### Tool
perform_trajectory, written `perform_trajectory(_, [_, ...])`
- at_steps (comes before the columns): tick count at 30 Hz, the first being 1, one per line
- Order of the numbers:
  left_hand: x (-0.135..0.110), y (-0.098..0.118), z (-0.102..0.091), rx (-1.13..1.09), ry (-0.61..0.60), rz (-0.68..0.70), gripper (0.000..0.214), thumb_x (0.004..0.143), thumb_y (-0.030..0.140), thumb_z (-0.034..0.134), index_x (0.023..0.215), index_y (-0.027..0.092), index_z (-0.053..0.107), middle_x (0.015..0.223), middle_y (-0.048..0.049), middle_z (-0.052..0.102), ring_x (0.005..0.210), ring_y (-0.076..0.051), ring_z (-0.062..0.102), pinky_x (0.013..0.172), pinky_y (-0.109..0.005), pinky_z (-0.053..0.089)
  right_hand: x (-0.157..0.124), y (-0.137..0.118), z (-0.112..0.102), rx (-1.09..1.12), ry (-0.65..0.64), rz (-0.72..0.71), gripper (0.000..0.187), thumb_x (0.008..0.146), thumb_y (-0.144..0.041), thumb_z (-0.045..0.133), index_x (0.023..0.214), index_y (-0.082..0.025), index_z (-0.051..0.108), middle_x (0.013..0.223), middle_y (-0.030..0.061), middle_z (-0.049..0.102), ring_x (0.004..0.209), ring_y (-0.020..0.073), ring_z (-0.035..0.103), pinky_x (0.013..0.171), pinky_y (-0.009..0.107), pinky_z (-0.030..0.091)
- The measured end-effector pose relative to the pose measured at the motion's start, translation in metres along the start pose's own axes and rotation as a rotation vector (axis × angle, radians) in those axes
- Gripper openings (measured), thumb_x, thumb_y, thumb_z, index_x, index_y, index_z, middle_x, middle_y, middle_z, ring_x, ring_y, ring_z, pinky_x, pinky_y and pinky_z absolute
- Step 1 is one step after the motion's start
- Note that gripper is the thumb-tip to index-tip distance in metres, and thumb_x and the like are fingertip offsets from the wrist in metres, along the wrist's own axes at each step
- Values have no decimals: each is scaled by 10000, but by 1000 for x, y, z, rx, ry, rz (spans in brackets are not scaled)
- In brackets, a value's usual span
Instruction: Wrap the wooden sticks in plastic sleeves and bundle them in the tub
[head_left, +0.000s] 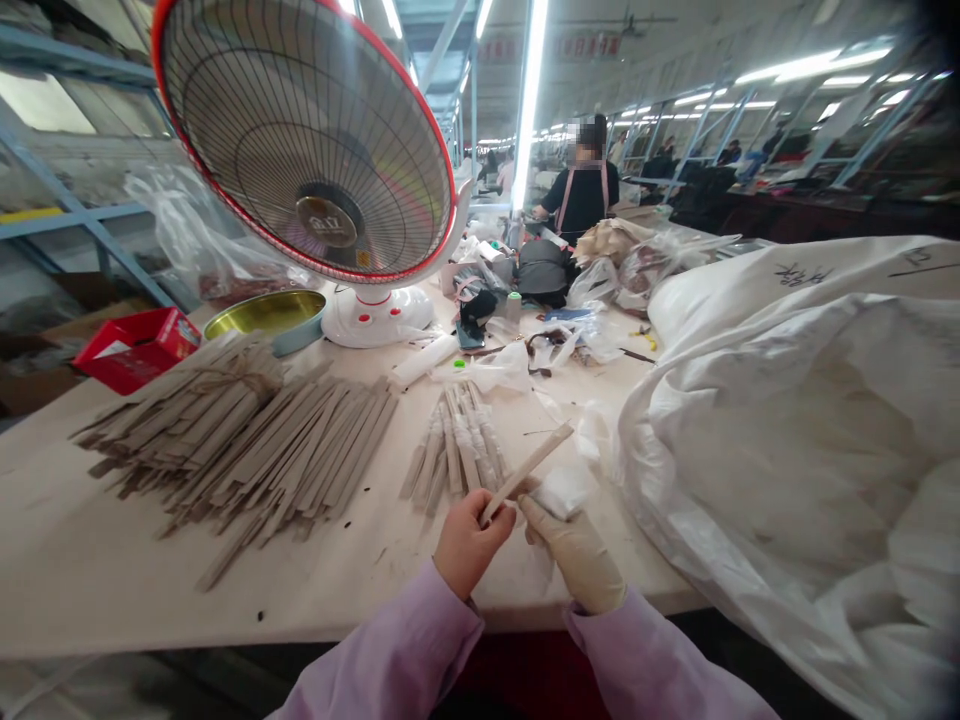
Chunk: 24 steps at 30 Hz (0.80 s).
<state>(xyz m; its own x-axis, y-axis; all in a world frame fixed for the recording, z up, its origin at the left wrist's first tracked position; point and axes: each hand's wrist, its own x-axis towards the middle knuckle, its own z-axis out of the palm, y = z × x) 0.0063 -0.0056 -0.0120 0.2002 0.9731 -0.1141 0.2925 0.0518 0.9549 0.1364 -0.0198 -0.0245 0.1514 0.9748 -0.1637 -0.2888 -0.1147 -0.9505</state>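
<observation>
My left hand (469,545) is bare and closed around the lower end of a long flat beige strip (529,468) that slants up to the right. My right hand (576,555) wears a pale glove and pinches something white and thin beside the strip's lower end; I cannot make out what it is. Just beyond the hands lies a small heap of similar strips (454,445). A much larger pile of strips (240,440) is spread over the left part of the light table (90,560).
A big white sack (810,440) fills the right side. A red-rimmed round heater (315,140) stands at the back, with a gold tin (266,315) and a red box (135,345) to its left. Bags and clutter lie beyond; a person (583,185) works farther off.
</observation>
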Motion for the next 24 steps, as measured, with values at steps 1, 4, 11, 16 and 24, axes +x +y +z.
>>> perform_trajectory(1, [0, 1, 3, -33, 12, 17, 227, 708, 346, 535, 592, 170, 451, 514, 70, 353, 498, -77, 324, 495, -205, 287, -1, 1, -2, -3, -10, -8, 339, 671, -395, 674, 920, -165, 681, 433, -49, 468, 415, 72, 370, 423, 218, 322])
perform_trajectory(4, [-3, 2, 7, -142, 70, 58, 224, 722, 340, 524, 602, 176, 432, 524, 70, 343, 507, -77, 334, 506, -201, 303, -1, 3, -7, 76, -59, 3, 338, 720, -410, 626, 956, -171, 665, 527, -24, 531, 409, 64, 360, 420, 225, 331])
perform_trajectory(11, [-2, -2, -11, -1, 9, 96, 231, 772, 377, 497, 676, 167, 509, 573, 39, 434, 550, -102, 399, 536, -220, 335, 5, 9, -7, 215, 17, 95, 201, 610, -302, 744, 692, -143, 652, 529, -30, 528, 390, 44, 341, 375, 211, 328])
perform_trajectory(16, [-12, -12, -41, 179, -14, 114, 288, 801, 413, 468, 894, 172, 596, 644, 8, 545, 591, -135, 488, 558, -238, 386, 15, -1, -21, 363, 131, 183, 271, 517, -253, 803, 709, -134, 654, 612, -16, 589, 383, 14, 322, 355, 182, 332])
perform_trajectory(24, [-33, -16, -58, 497, -144, 158, 301, 788, 432, 495, 916, 201, 640, 854, -38, 668, 796, -198, 594, 722, -286, 442, 28, -3, -27, 463, 237, 200, 309, 513, -336, 806, 630, -146, 591, 497, -37, 545, 375, 44, 420, 338, 173, 361])
